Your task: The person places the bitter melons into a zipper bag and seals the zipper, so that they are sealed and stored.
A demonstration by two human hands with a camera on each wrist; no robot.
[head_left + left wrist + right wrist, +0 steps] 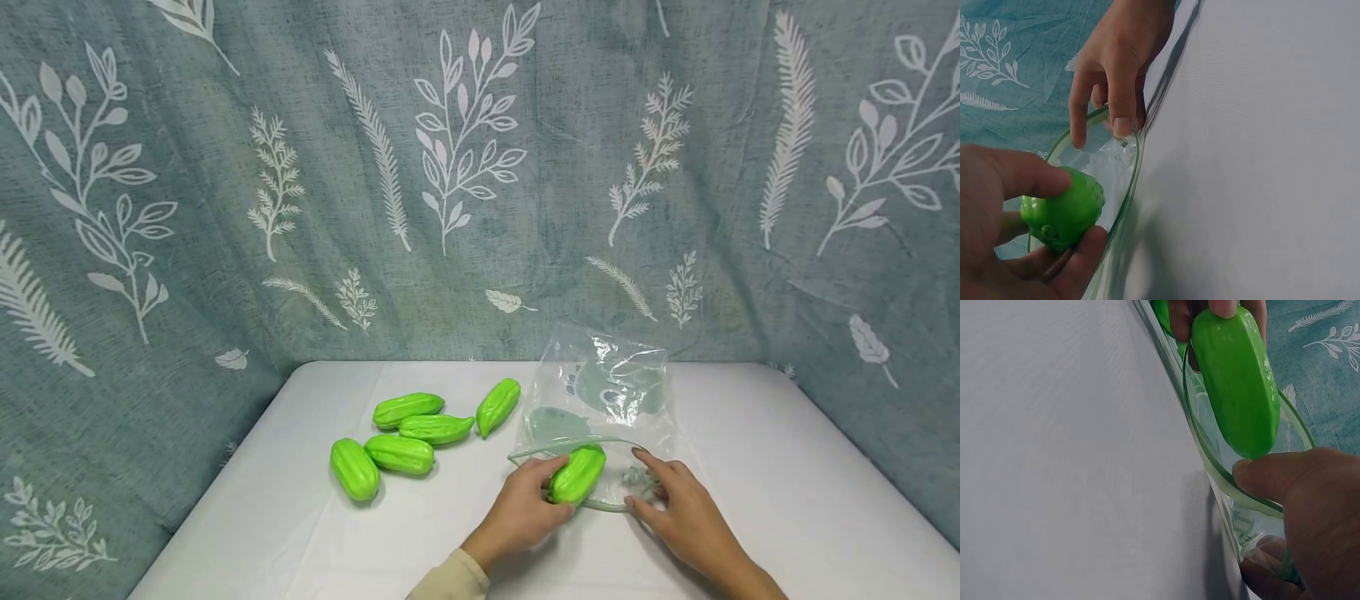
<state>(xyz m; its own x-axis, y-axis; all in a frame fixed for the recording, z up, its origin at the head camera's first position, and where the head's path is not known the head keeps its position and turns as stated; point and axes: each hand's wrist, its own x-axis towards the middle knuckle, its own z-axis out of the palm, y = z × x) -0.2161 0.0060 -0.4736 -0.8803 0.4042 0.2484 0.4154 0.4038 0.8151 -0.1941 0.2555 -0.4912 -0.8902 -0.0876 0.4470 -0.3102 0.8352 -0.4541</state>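
The place looked like a booth screened round with fabric; whether it stood in a home, a lab or an office could not be told. Blue-green cloth (555,208) rose behind the worktop (247,500) and along both sides, creased like a hung curtain and printed with white leaves (791,125). The worktop was plain white, with rounded far corners. Both wrist views showed the same printed cloth beyond its edge.

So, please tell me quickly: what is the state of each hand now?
Left hand: grip closed, holding a green vegetable.
Right hand: holding the clear plastic bag by its rim.
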